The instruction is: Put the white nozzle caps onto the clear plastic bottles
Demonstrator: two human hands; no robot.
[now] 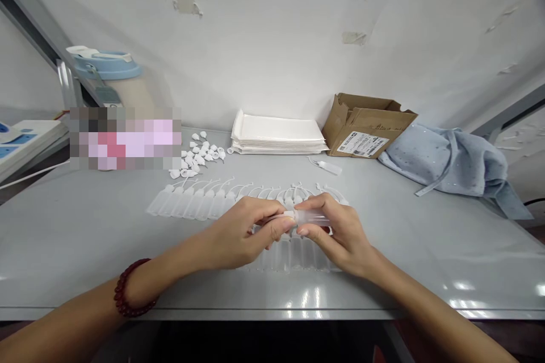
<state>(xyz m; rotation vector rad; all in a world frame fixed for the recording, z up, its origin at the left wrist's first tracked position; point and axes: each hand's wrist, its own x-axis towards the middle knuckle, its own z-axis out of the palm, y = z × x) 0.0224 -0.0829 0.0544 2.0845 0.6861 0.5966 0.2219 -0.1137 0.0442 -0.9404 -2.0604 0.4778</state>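
Note:
Between my hands, above the middle of the table, a small clear plastic squeeze bottle (315,216) lies sideways. The fingers of my right hand (343,232) are closed around its body. My left hand (244,232) pinches the white cap (290,214) at its neck, thumb in front; part of the cap is hidden by the fingers. Under and behind my hands lies a row of similar bottles (204,204) with thin strap-like tails pointing away from me. A nearer row of clear bottles (289,255) lies just below my hands, partly covered by them.
Loose white caps (200,154) are heaped at the back left. Behind stand a stack of white trays (279,130), a cardboard box (370,122) and a blue cloth bag (443,161). One bottle (330,168) lies apart near the box. A blue-lidded tumbler (128,88) stands left.

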